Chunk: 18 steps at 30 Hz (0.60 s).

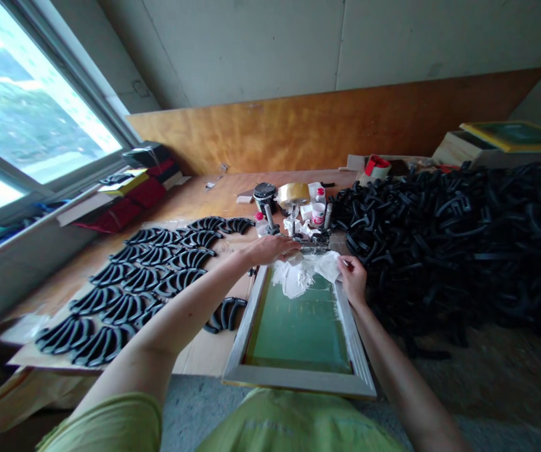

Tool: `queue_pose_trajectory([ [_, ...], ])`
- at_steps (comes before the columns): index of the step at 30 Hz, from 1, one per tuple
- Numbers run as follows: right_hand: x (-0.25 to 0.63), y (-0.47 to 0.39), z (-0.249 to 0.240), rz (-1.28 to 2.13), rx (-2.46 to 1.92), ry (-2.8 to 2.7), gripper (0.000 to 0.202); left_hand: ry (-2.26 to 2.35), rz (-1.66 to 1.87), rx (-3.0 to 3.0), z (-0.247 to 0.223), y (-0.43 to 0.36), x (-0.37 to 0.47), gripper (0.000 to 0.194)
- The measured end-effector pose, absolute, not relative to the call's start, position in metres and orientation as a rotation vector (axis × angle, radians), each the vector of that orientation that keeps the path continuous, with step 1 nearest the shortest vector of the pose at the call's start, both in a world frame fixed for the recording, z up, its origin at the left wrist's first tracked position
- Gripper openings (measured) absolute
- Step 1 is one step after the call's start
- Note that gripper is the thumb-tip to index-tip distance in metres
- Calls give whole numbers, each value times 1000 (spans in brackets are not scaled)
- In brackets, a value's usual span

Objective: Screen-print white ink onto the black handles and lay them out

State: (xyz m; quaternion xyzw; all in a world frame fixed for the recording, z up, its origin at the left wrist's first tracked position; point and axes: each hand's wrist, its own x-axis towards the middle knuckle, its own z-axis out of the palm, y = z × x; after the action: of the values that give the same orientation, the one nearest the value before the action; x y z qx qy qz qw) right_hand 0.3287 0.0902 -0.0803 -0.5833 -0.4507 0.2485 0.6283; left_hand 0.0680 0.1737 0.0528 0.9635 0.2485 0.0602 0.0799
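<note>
Head view — white tissue (328, 266) pinched in right grip (351, 276), framed screen (298, 333) alongside, left grip (274, 249) — hold unclear

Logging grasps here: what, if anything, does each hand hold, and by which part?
The right hand pinches a thin white sheet by its right edge. Whether the left hand holds anything cannot be told.

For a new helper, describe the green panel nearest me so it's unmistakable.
On the wooden worktable, look between the rows of curved black parts and the black heap. The green panel sits at the near edge. Unlike the yellow-framed panel at far right, its frame is greyish and white smears mark its far end.
</note>
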Motion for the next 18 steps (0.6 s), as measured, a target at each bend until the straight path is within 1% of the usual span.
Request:
queue_pose_trajectory([
  [3, 327, 87, -78, 583, -1349, -1008, 31, 769, 340, 2702, 51, 160, 53, 44],
  [6, 325, 86, -75, 627, -1336, -990, 31, 790, 567, 2393, 41, 145, 41, 45],
  [10, 326, 87, -74, 731, -1274, -995, 39, 847, 725, 2023, 25, 126, 34, 43],
  [12, 327, 87, -68, 732, -1254, -1006, 42, 877, 789, 1900, 18, 119, 34, 44],
  [15, 324, 83, -44, 672, -1267, -1081, 38, 904, 873, 1777, 7, 111, 36, 46],
  [18, 307, 75, -6, 548, -1304, -1244, 28, 951, 927, 1707, -3, 106, 41, 51],
])
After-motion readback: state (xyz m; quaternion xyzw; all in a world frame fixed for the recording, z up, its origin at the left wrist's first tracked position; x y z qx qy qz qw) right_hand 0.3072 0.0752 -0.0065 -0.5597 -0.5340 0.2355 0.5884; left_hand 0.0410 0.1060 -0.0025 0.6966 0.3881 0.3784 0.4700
